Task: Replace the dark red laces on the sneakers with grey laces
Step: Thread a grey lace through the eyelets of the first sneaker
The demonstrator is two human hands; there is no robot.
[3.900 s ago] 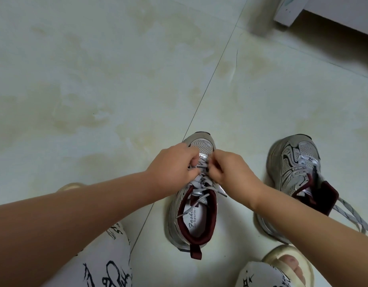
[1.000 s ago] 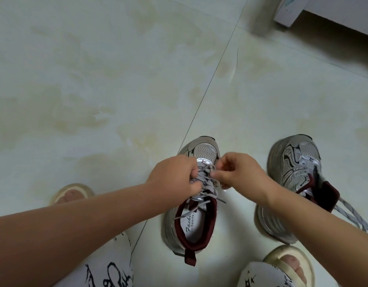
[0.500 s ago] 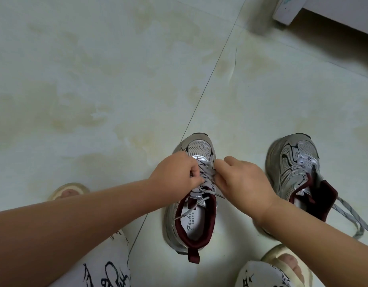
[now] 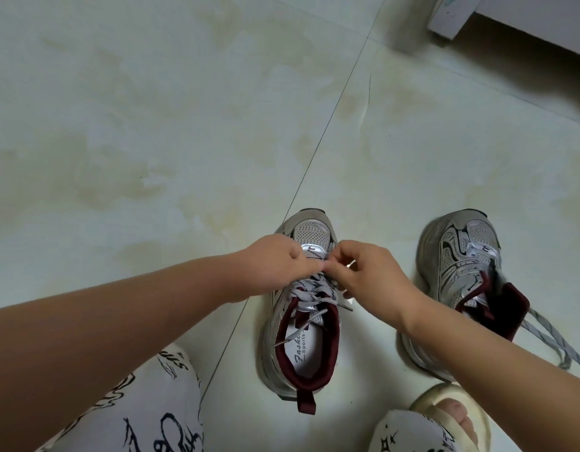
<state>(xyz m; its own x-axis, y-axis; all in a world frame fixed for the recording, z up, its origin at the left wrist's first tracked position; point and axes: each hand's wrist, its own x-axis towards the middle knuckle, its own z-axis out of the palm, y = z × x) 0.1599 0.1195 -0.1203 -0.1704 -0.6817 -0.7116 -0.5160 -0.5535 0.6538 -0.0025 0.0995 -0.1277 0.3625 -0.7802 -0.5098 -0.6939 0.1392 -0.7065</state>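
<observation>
A silver-grey sneaker with dark red lining stands on the floor in front of me, toe pointing away, threaded with a grey patterned lace. My left hand and my right hand meet over its lower eyelets, fingertips pinching the lace near the toe end. One loose lace tip lies inside the shoe opening. A second matching sneaker stands to the right, its grey lace trailing loose over the floor.
Pale tiled floor with a grout line running diagonally. White furniture leg at the top right. My knees in printed white trousers and a cream sandal sit at the bottom edge.
Both hands have moved a little toward the toe of the left sneaker and now meet fingertip to fingertip over the lace. The sneakers stay in place.
</observation>
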